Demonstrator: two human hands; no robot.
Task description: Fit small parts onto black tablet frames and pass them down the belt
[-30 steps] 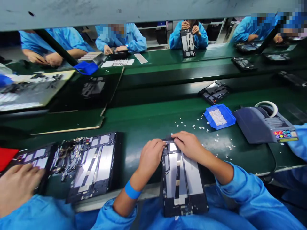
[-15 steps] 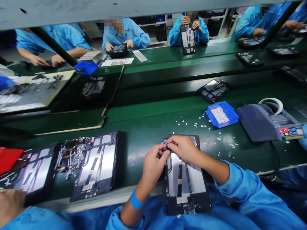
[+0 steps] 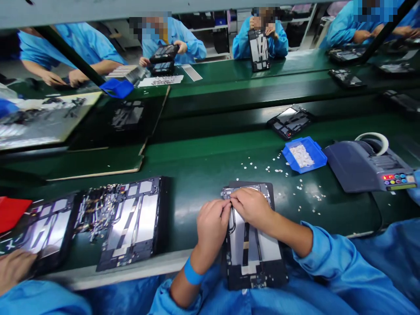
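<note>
An opened tablet (image 3: 269, 249) lies at the bench's front edge, its inside facing up, with metal plates, dark flat cables and small boards showing. My left hand (image 3: 211, 225) and my right hand (image 3: 252, 206) meet over its upper left part. Both hands are closed, thumbs and fingertips pinched together close to each other. What sits between the fingertips is too small and covered to make out. A thin black cable (image 3: 233, 221) curves down the tablet's left side just below them. A blue band (image 3: 193, 272) circles my left wrist.
More opened tablets (image 3: 139, 221) and a pile of small cable parts (image 3: 98, 210) lie to the left, near a co-worker's hand (image 3: 15, 269). A blue tray (image 3: 313, 162) of white pieces and a grey tape dispenser (image 3: 357, 168) stand right. White bits are scattered between.
My fingertips have drawn closer together and my left fingers have curled in more. Across the bench, a co-worker has raised a tablet. The co-worker's hand at left now rests by a tablet.
</note>
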